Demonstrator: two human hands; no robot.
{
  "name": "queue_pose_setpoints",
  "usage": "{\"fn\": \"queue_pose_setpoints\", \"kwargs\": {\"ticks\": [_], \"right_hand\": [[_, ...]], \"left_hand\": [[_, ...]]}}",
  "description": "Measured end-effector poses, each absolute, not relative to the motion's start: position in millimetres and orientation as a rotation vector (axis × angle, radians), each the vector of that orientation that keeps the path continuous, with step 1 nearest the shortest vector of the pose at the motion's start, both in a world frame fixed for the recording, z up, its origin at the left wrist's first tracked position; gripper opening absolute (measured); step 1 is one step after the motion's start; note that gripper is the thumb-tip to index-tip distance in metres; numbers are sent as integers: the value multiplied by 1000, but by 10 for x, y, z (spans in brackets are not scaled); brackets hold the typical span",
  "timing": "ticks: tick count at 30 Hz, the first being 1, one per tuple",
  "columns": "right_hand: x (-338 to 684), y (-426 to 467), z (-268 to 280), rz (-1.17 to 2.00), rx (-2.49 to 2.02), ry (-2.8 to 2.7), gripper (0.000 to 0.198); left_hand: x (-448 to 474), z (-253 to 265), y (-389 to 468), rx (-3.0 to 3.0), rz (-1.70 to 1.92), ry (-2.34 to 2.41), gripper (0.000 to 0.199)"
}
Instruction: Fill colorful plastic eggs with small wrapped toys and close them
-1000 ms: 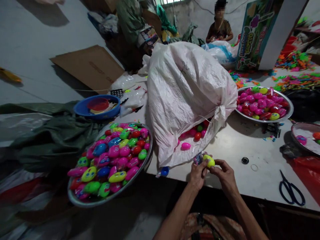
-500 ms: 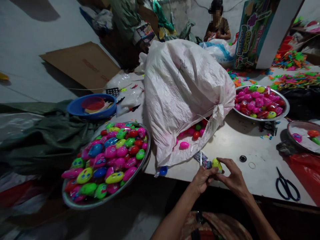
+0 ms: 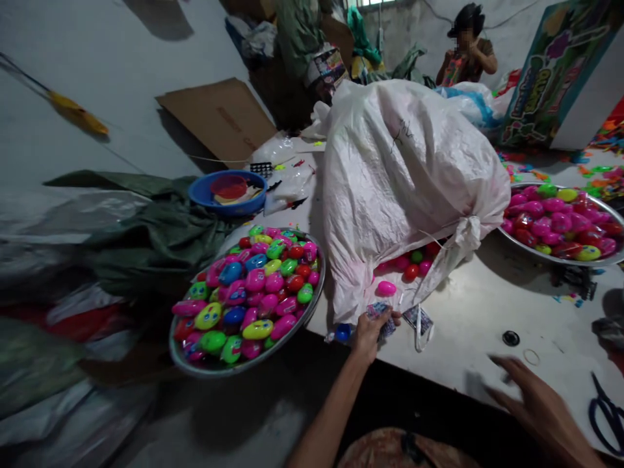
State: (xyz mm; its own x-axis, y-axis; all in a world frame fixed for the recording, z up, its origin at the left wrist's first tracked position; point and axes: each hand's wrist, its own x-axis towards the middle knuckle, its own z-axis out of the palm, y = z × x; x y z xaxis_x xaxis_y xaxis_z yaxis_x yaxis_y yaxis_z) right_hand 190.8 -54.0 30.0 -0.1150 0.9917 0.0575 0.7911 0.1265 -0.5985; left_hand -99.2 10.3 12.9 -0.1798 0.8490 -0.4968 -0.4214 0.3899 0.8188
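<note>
My left hand [image 3: 369, 335] is closed on a small printed plastic wrapper [image 3: 378, 313] at the table's front edge, by the mouth of a big white woven sack [image 3: 409, 175]. Plastic eggs spill from that mouth, and one pink egg [image 3: 386, 288] lies just beyond my fingers. Right of this hand, another printed wrapper [image 3: 420, 321] lies on the table beside a looped white strip. Off to the right, my right hand [image 3: 536, 396] is over the table edge, slightly blurred, its fingers apart and nothing seen in them. Left of the sack, a metal basin [image 3: 312, 318] is heaped with wrapped, face-printed eggs.
Dark-handled scissors [image 3: 604, 416], a black ring [image 3: 511, 338] and a rubber band [image 3: 531, 357] lie on the right. A second basin [image 3: 580, 261] holds wrapped eggs. Behind it stands a printed box [image 3: 546, 84]. A blue tub [image 3: 229, 207] is at left; a person [image 3: 468, 52] works at the back.
My hands have separated: the left moved left to the wrapper by the sack, the right swung right and opened. The yellow egg between them is no longer visible there. My view turned left.
</note>
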Motion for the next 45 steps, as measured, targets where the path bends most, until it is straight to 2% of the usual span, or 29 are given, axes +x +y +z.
{"fn": "queue_pose_setpoints", "kwargs": {"ticks": [4, 7, 11, 16, 18, 22, 27, 33, 45], "right_hand": [[503, 666, 290, 791, -1503, -2245, 33], [-115, 1139, 305, 869, -1456, -2287, 33], [77, 1070, 241, 1000, -1435, -2203, 25], [711, 575, 192, 1815, -964, -1448, 30], [805, 461, 182, 1910, -939, -1168, 31], [837, 405, 143, 1836, -1001, -871, 26], [885, 313, 144, 1714, -1016, -736, 24], [897, 133, 254, 1430, -1158, -832, 37], [909, -35, 303, 1285, -1246, -922, 28]], "left_hand": [[-1032, 117, 82, 534, 1240, 1399, 34], [-1039, 81, 67, 543, 1277, 1483, 33], [-1040, 32, 62, 583, 1281, 1499, 30], [-885, 46, 87, 674, 1151, 1434, 27], [-805, 69, 84, 721, 1093, 1388, 28], [-704, 91, 55, 684, 1106, 1256, 27], [-654, 41, 69, 610, 1222, 1376, 32], [-568, -9, 98, 553, 1240, 1455, 40], [-466, 30, 119, 349, 1172, 1364, 47]]}}
